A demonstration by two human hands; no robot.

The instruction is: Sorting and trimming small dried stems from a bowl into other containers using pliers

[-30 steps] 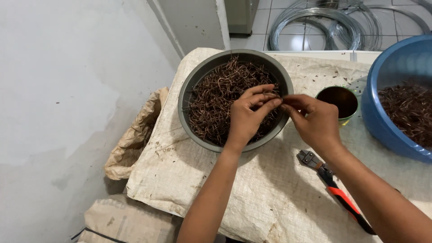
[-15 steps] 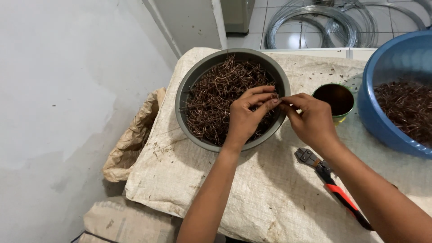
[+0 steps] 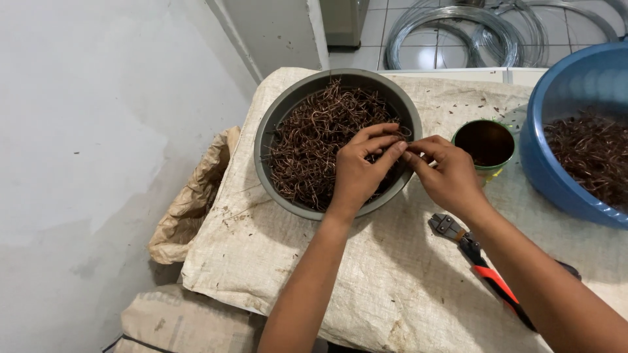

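Over the grey basin (image 3: 275,134), both hands met fingertip to fingertip. The left hand (image 3: 361,171) and the right hand (image 3: 448,175) had their fingers drawn narrow, pinched together on what looked like a single bent piece of brown wire (image 3: 403,133); the piece was so thin between the tips that I could not tell its exact shape. Beneath the left fingers lay the rest of the wire pieces (image 3: 314,147), a tangled brown heap filling the basin.

Such pieces would likely handle as light, stiff and springy things, prone to hooking on their neighbours when lifted, with cut ends that could prick. The sound place to take one seemed to be along its middle, away from the ends, with a firm fingertip pinch, as it would be too slim for a looser hold.

Just beyond the right fingers stood a small dark-lined green cup (image 3: 485,142), and further to that side a blue tub (image 3: 556,117) held more of the same brown pieces. Behind the right wrist, on the woven sack cloth (image 3: 392,274), lay cutters (image 3: 487,271) with red and black handles.
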